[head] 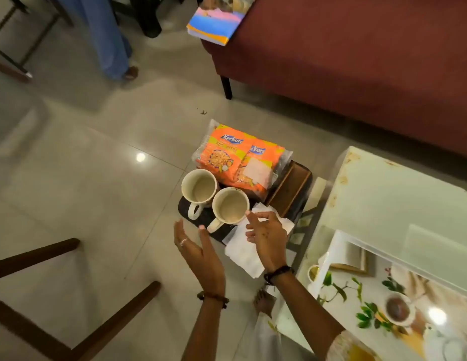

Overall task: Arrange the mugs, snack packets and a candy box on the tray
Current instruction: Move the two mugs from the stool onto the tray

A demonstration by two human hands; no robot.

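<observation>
2 mugs and 2 snack packets already sit on the tray, no candy box visible, while left hand and right hand hover empty, fingers apart.

Glossy orange plastic snack packets and smooth glazed ceramic mugs sit on a dark wooden tray beside soft white paper napkins over polished floor tiles.
</observation>
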